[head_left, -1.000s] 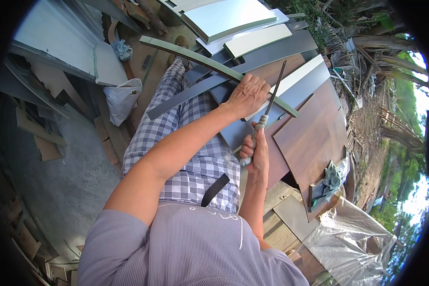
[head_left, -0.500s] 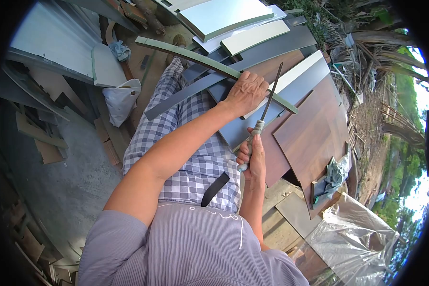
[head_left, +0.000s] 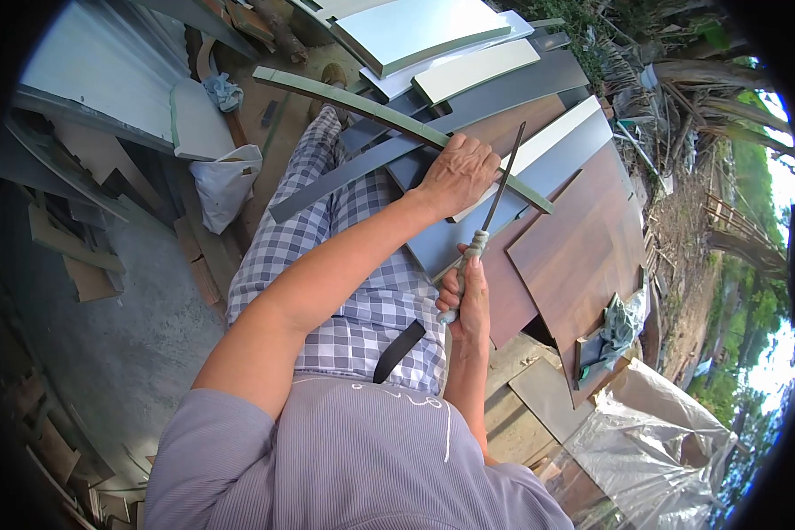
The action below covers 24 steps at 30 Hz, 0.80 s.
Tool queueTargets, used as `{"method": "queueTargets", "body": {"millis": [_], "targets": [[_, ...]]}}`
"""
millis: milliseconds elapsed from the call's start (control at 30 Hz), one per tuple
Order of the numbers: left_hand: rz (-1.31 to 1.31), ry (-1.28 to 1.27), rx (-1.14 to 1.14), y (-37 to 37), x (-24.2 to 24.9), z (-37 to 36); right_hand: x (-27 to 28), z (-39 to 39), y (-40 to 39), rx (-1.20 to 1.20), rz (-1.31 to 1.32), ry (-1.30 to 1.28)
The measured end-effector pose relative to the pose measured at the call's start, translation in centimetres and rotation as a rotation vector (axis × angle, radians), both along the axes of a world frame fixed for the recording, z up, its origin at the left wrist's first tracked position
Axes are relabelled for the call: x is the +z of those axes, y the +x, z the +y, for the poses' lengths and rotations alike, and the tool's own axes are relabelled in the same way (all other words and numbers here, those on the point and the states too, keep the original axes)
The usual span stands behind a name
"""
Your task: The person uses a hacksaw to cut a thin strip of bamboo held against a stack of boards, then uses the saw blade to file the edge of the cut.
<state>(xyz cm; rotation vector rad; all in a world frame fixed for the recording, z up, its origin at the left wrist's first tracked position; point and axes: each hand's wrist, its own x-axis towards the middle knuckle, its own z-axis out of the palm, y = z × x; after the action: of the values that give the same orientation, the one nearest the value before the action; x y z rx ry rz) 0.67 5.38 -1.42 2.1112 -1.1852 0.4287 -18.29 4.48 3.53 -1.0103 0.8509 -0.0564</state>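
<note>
My left hand (head_left: 459, 174) is closed around a long, narrow board strip (head_left: 353, 103) with a pale greenish edge, which slants across the stacked panels. In my right hand (head_left: 466, 290) is a slim, dark, tapered file (head_left: 506, 173), its handle (head_left: 475, 250) wrapped in pale cloth-like material. The file points up and away from me, and its blade crosses the strip just right of my left hand. Beneath the strip, a dark grey strip (head_left: 327, 190) lies across my checked trousers and the panels.
Stacked panels include a white one (head_left: 424, 31), a cream one (head_left: 475, 71) and a brown wood-grain one (head_left: 583, 252). A crumpled cloth (head_left: 623, 327) rests at the stack's right edge. Clear plastic sheeting (head_left: 654, 437) is at lower right. A white bag (head_left: 225, 190) stands left of my legs.
The file and my right hand have shifted slightly down toward my body. My left hand and the strip stay almost in place.
</note>
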Motion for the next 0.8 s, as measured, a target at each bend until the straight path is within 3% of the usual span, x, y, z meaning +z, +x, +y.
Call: {"method": "queueTargets", "body": {"millis": [267,600,800], "targets": [[-0.023,0.019,0.018,0.0,0.1,0.0,-0.2,-2.0,3.6,-0.052,-0.027,0.041],[-0.005,0.004,0.004,-0.1,0.0,-0.1,0.0,0.2,-0.3,-0.001,-0.002,0.01],[0.002,-0.009,0.005,0.0,0.2,0.0,0.2,-1.8,2.7,-0.033,-0.033,0.041]]}}
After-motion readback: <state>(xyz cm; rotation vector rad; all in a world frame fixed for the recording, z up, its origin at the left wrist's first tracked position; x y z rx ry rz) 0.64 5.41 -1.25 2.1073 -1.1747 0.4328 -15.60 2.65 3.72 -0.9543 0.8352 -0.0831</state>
